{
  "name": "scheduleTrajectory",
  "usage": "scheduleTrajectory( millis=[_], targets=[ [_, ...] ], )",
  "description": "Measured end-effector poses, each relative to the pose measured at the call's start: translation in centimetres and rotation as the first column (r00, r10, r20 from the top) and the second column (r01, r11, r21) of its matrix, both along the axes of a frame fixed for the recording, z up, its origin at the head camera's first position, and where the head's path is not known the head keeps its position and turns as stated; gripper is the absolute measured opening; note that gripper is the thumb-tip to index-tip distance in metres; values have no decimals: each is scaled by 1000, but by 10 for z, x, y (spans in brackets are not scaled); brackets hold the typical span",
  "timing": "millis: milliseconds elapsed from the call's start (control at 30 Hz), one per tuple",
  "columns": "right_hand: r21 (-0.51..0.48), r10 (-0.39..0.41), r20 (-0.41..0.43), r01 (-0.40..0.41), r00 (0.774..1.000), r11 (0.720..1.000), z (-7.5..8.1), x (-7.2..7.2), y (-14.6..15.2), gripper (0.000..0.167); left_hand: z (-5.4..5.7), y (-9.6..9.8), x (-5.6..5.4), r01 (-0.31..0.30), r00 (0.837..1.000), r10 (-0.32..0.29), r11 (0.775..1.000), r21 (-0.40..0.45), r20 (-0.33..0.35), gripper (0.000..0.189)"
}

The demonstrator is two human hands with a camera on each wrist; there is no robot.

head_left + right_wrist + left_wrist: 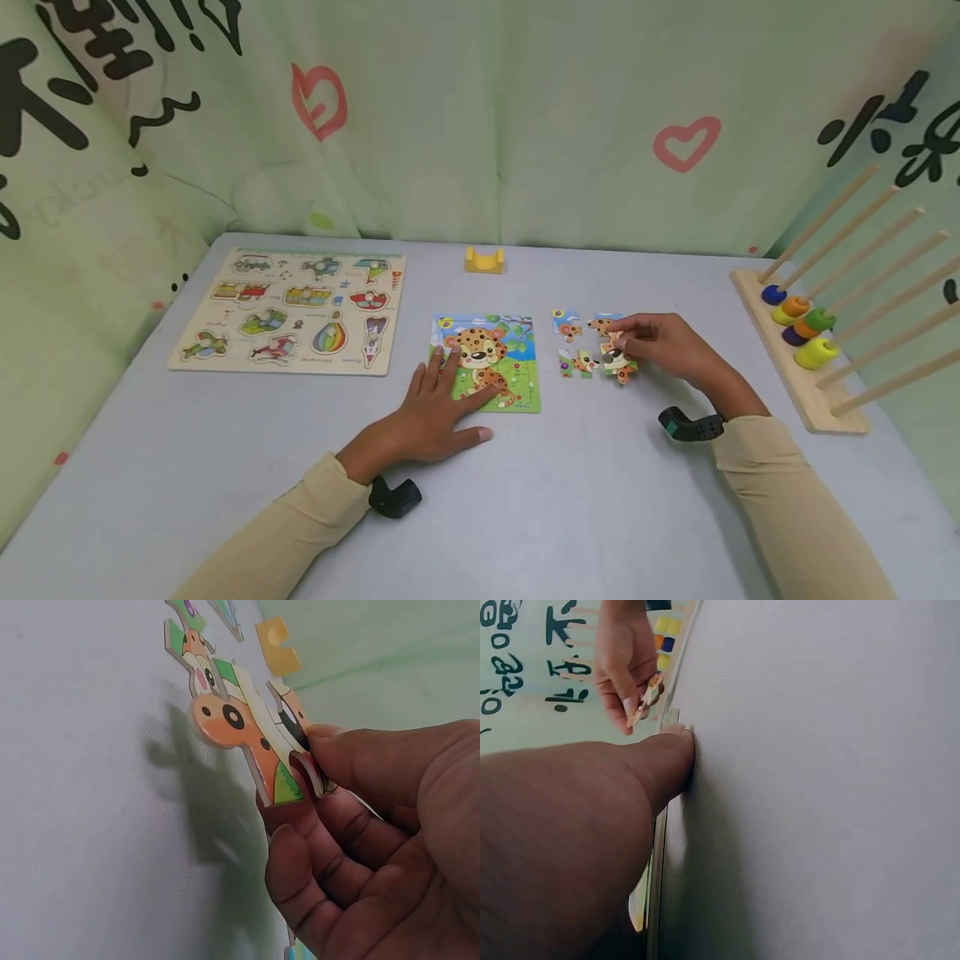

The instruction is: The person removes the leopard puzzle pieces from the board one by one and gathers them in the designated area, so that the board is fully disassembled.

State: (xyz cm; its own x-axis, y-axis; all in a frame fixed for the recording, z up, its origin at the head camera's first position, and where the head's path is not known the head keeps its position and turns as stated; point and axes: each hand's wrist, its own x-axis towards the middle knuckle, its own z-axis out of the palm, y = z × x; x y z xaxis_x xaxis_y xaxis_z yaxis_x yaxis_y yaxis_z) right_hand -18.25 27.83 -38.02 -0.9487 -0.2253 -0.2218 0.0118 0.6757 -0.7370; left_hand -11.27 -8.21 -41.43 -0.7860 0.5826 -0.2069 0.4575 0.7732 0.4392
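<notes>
My left hand (431, 421) lies spread out, its fingers over the left side of the leopard picture puzzle (517, 362) and its thumb on the table. In my right hand (667, 350), thumb and fingers pinch jigsaw pieces (244, 731) with orange, cream and green print, tilted up over the table. A rounded orange tab sticks out of them, while the fingers hide their far edge. Loose pieces lie to the left of that hand: one with blue sky (567, 323) and, nearer me, one with a spotted animal and green ground (577, 364).
A wooden vehicle puzzle board (285, 312) lies at the back left. At the back edge stands a yellow notched block (484, 261). To the right is a wooden base (813, 375) with tall slanting pegs and coloured beads (817, 352). A printed curtain (570, 125) hangs behind the table.
</notes>
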Motion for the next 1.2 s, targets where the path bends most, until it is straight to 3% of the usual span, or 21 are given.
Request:
scheduleTrajectory(
  millis=[233, 567, 900, 1200],
  targets=[
    [13, -26, 6, 26, 1000, 1000, -7, 2, 2, 32, -1, 0, 0, -2, 1000, 2, 1000, 2, 2, 62],
    [87, 15, -148, -2, 989, 996, -12, 11, -1, 27, 0, 0, 1, 0, 1000, 0, 1000, -7, -3, 62],
    [133, 33, -200, -6, 979, 991, -14, 8, -1, 18, 0, 1, 0, -14, 1000, 14, 1000, -11, -4, 63],
    [130, -2, -231, 32, 973, 991, -7, 8, -10, 22, 0, 1, 1, -10, 1000, 10, 1000, -10, -11, 63]
  ],
)
